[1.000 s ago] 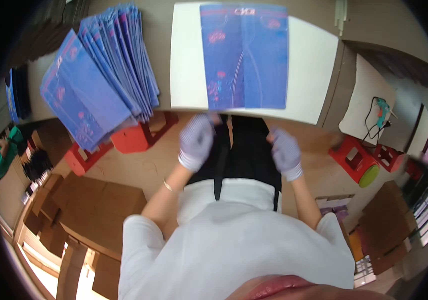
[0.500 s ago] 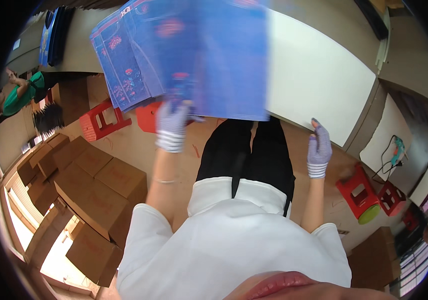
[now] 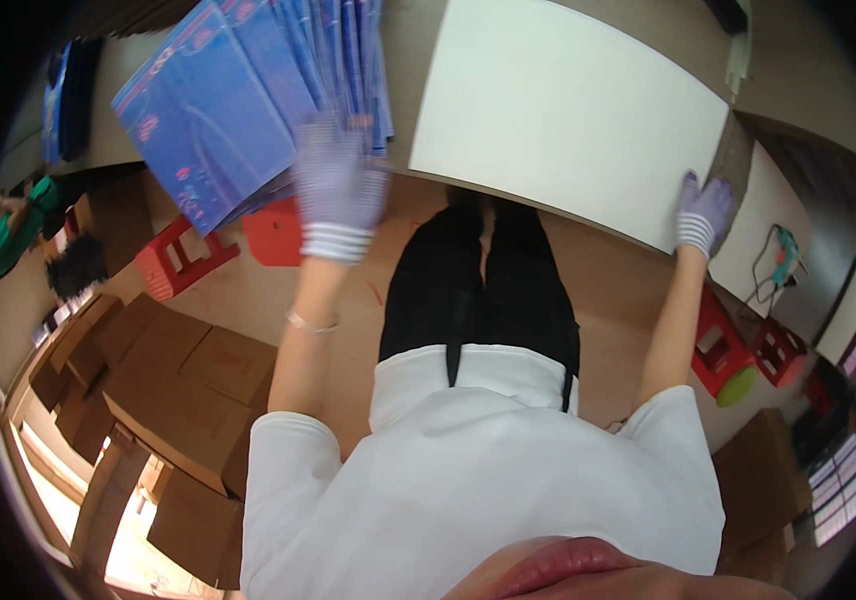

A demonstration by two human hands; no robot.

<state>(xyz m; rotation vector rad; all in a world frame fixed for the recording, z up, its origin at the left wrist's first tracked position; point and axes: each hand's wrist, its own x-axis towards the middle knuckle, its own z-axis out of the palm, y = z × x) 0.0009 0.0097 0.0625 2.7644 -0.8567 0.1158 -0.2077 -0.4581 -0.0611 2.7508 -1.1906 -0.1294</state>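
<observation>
My left hand (image 3: 340,185), in a purple glove with white stripes at the cuff, is at the near edge of a fanned stack of blue printed sheets (image 3: 218,110) with pink flower patterns. Motion smears its fingers, so I cannot tell whether they grip a sheet. On the right, my gloved right hand (image 3: 705,212) touches the near right corner of a white board (image 3: 568,110) lying on the table. Its thumb and fingers are apart, and nothing shows in them.
Red plastic stools (image 3: 188,255) stand under the table's left side, others at the right. Cardboard boxes (image 3: 178,385) are piled at the left. A teal corded tool (image 3: 783,255) lies on another white surface at the right. A person in green (image 3: 18,235) is at far left.
The blue sheets have shifted left, uncovering more of the white board. My left hand has risen slightly over the stack's edge. My right hand has moved up and right to the board's corner.
</observation>
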